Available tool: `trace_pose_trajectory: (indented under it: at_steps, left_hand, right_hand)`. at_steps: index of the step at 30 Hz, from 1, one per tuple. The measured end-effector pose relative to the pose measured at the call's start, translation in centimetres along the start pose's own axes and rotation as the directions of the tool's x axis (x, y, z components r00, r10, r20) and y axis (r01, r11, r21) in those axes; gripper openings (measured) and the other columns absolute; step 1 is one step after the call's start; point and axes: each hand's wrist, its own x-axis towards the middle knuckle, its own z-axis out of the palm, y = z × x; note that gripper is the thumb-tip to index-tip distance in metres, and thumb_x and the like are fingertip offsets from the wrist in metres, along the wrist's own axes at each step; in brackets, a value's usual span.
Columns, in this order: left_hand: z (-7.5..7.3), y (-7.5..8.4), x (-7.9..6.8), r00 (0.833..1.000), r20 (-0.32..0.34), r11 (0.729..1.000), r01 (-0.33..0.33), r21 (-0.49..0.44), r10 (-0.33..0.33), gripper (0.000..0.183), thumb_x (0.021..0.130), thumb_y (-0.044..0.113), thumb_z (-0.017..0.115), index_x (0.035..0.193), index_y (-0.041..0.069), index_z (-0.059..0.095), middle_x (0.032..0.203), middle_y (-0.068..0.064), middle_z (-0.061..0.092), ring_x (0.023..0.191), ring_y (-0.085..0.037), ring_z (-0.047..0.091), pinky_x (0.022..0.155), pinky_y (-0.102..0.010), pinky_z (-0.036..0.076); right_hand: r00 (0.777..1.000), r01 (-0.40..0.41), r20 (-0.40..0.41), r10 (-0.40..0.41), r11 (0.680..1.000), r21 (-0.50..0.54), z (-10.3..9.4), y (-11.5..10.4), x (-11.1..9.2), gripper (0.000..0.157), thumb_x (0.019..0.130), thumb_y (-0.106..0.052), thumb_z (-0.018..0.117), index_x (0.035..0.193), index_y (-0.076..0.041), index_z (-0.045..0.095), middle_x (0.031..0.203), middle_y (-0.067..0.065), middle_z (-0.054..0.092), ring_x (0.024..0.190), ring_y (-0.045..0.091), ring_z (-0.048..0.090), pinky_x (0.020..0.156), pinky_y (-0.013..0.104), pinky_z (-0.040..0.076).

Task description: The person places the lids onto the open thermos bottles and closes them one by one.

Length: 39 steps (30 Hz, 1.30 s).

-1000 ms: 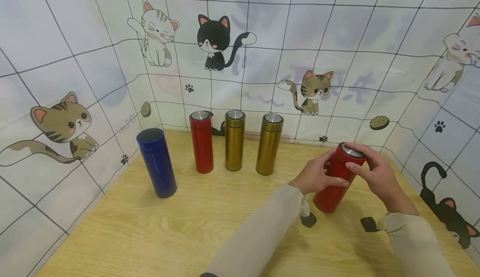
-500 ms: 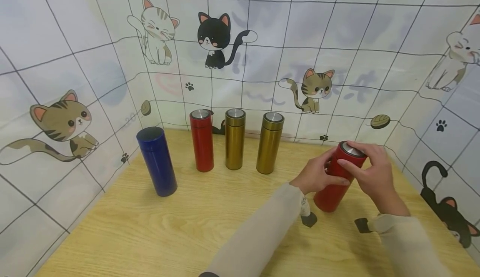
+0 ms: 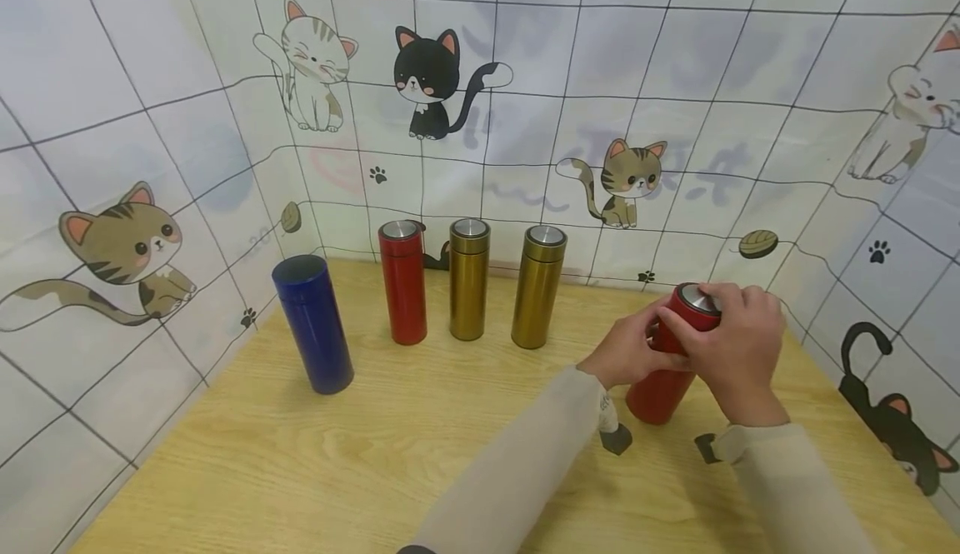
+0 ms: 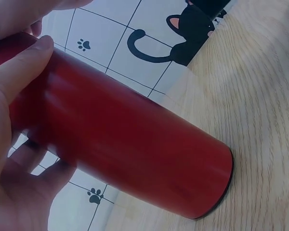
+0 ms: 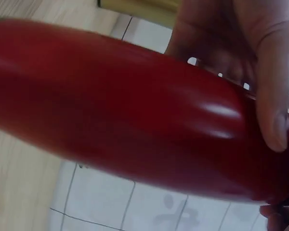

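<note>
A red thermos bottle (image 3: pixel 660 391) with a silver-topped lid stands on the table at the right in the head view. My left hand (image 3: pixel 628 351) holds it round the upper body, with the thumb across the near side. Over the lid (image 3: pixel 695 298) lies my right hand (image 3: pixel 738 344), gripping its edge with the thumb at the front and fingers at the far side. In the left wrist view the bottle's base (image 4: pixel 214 185) meets the wood. Seen from the right wrist, the red body (image 5: pixel 135 110) fills the middle; the lid is mostly out of frame.
Along the back stand a second red bottle (image 3: pixel 405 291) and two gold bottles (image 3: pixel 468 287), (image 3: pixel 537 296). A blue bottle (image 3: pixel 315 329) stands at the left. The wooden table (image 3: pixel 322 471) is bounded by a cat-print wall covering (image 3: pixel 517 121).
My right hand has turned round the lid, its thumb and wrist swinging leftward. My left hand keeps its hold on the bottle, and the other bottles stay put.
</note>
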Motion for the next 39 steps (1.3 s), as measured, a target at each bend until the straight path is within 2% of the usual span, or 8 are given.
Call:
trace_pose_trajectory:
  at_steps: [3,6,10,12,19,23,29,39]
  left_hand:
    - [-0.1,0.1,0.0,1.0,0.007,1.0,0.008,-0.012,-0.008,0.083,0.081,0.018,0.08,0.145,0.044,0.036,0.128,0.019,0.054,0.113,-0.001,0.053,0.088,-0.023,0.05]
    - [-0.2,0.2,-0.1,1.0,0.014,1.0,0.014,-0.025,-0.014,0.083,0.08,0.018,0.081,0.145,0.043,0.036,0.128,0.019,0.055,0.116,-0.001,0.052,0.089,-0.024,0.05]
    - [-0.3,0.1,-0.1,1.0,0.031,0.999,0.005,-0.038,-0.004,0.082,0.081,0.019,0.081,0.146,0.042,0.036,0.127,0.018,0.055,0.117,-0.001,0.051,0.091,-0.024,0.049]
    - [-0.3,0.0,-0.1,0.999,0.04,0.999,0.005,-0.046,-0.003,0.082,0.081,0.019,0.081,0.146,0.042,0.036,0.126,0.018,0.055,0.116,-0.001,0.051,0.091,-0.024,0.048]
    - [-0.1,0.0,-0.1,0.999,0.036,0.999,0.015,-0.051,-0.014,0.083,0.081,0.019,0.081,0.146,0.043,0.035,0.126,0.018,0.056,0.115,-0.002,0.052,0.09,-0.026,0.049]
    - [-0.2,0.1,-0.1,1.0,0.02,0.999,0.013,-0.042,-0.012,0.083,0.081,0.019,0.081,0.146,0.043,0.035,0.126,0.018,0.056,0.115,-0.002,0.053,0.089,-0.026,0.05]
    - [-0.2,0.3,-0.2,1.0,0.0,0.999,-0.001,-0.033,0.001,0.081,0.08,0.019,0.081,0.145,0.042,0.037,0.124,0.019,0.056,0.11,0.0,0.054,0.086,-0.023,0.05]
    - [-0.1,0.2,-0.2,1.0,-0.02,1.0,0.012,-0.018,-0.012,0.083,0.078,0.018,0.083,0.144,0.043,0.039,0.121,0.02,0.057,0.105,0.0,0.056,0.082,-0.021,0.051]
  right_hand:
    - [0.997,-0.027,0.076,0.023,0.998,0.053,-0.2,0.1,0.1,0.058,0.073,-0.032,0.083,0.115,0.001,0.061,0.099,0.026,0.056,0.092,0.044,0.045,0.072,0.054,0.036]
    - [0.969,-0.112,0.24,0.054,0.965,0.236,-0.9,0.6,0.4,0.05,0.084,-0.023,0.077,0.127,-0.004,0.06,0.115,0.02,0.058,0.103,0.03,0.048,0.08,0.034,0.043]
    - [0.874,-0.291,0.486,0.025,0.828,0.48,-2.0,1.9,0.7,0.05,0.093,-0.008,0.065,0.14,-0.01,0.051,0.128,0.001,0.054,0.107,0.009,0.051,0.081,0.01,0.044]
    - [0.832,-0.342,0.555,-0.01,0.779,0.526,-2.4,2.7,0.9,0.051,0.094,-0.004,0.062,0.143,-0.009,0.048,0.127,-0.006,0.053,0.106,0.007,0.054,0.081,0.013,0.048]
    - [0.788,-0.337,0.614,-0.041,0.806,0.487,-3.0,3.6,1.6,0.056,0.091,-0.002,0.065,0.144,-0.011,0.048,0.126,-0.015,0.054,0.11,0.002,0.052,0.082,0.01,0.045]
    - [0.804,-0.309,0.595,0.009,0.86,0.405,-3.0,3.2,1.7,0.059,0.089,-0.011,0.071,0.144,-0.015,0.05,0.128,-0.011,0.053,0.111,0.0,0.045,0.083,0.011,0.039]
    - [0.887,-0.2,0.455,0.073,0.95,0.238,-2.5,1.8,1.3,0.059,0.083,-0.023,0.08,0.137,-0.012,0.057,0.12,0.018,0.059,0.103,0.021,0.044,0.074,0.037,0.041]
    - [0.947,-0.093,0.317,0.051,0.988,0.121,-1.9,0.4,1.1,0.059,0.077,-0.026,0.083,0.126,-0.001,0.061,0.113,0.023,0.062,0.093,0.036,0.043,0.066,0.045,0.038]
